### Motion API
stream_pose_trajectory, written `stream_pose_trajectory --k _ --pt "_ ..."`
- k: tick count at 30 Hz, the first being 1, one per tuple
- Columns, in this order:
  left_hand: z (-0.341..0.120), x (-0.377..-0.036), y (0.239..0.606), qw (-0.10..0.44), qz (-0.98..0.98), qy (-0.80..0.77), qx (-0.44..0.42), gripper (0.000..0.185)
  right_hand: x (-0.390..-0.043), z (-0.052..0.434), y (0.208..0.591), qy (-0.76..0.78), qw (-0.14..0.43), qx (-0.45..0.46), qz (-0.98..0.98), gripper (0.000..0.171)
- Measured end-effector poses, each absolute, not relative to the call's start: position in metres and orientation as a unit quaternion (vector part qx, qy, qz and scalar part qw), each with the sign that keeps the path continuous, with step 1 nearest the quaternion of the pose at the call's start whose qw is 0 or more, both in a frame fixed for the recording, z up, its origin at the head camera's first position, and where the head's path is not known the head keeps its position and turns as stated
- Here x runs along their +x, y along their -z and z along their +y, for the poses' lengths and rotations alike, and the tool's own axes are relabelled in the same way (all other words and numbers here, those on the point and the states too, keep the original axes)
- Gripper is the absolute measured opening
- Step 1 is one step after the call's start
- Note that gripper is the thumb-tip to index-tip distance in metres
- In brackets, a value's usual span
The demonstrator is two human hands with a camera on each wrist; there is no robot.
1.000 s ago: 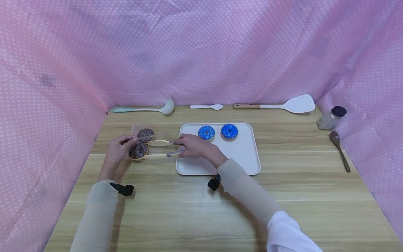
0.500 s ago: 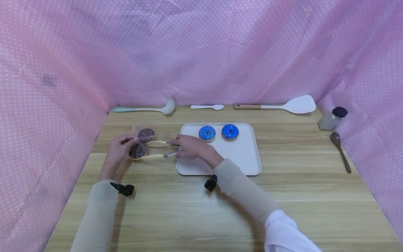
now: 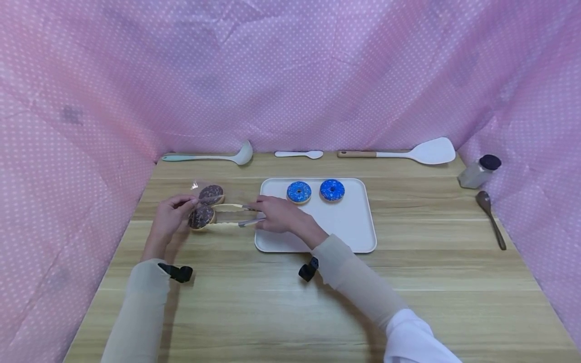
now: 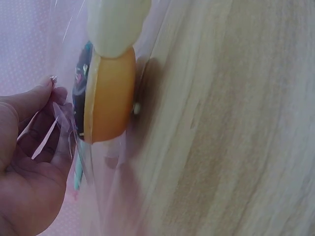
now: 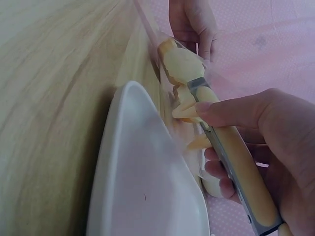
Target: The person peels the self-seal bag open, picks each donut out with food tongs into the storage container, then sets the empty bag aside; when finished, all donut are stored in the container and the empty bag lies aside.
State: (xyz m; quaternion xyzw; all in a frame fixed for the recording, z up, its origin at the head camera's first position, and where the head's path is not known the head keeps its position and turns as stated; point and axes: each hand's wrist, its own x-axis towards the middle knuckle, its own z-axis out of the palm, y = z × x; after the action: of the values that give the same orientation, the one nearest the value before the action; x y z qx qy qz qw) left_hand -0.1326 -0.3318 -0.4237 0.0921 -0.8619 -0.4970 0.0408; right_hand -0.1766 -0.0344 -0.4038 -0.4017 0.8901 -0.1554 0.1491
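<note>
Presently the right hand (image 3: 278, 214) grips a pair of cream-tipped tongs (image 3: 231, 215), thumb on top and fingers curled under, so that the tips reach leftward, well beyond its fingertips, to the nearer chocolate doughnut (image 3: 201, 217). That doughnut sits inside a clear bag (image 3: 201, 194) with a second chocolate doughnut (image 3: 211, 194) just behind it. The left hand (image 3: 170, 215) pinches the bag's film between thumb and fingertips, apparently to steady it, with the doughnut just beyond those fingertips. Behind the right hand's knuckles lies a white tray (image 3: 349, 222) bearing two blue doughnuts (image 3: 298, 192).

The left wrist view alone shows the doughnut's orange underside (image 4: 109, 96) raised on edge, a tong tip (image 4: 118, 24) pressing its rim, and film (image 4: 64, 123) in the fingers. The right wrist view alone shows the tongs' metal arm (image 5: 231, 152) under the thumb (image 5: 231, 109).
</note>
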Motion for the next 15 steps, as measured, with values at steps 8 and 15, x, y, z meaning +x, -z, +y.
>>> stream_pose_trajectory --k 8,15 --pt "-0.339 -0.138 0.436 0.053 -0.875 0.473 0.091 0.039 -0.170 -0.024 0.401 0.161 0.117 -0.400 0.895 0.057" --pt "-0.337 -0.138 0.437 0.058 -0.876 0.470 0.088 0.037 -0.163 -0.016 0.398 0.170 0.120 -0.389 0.898 0.057"
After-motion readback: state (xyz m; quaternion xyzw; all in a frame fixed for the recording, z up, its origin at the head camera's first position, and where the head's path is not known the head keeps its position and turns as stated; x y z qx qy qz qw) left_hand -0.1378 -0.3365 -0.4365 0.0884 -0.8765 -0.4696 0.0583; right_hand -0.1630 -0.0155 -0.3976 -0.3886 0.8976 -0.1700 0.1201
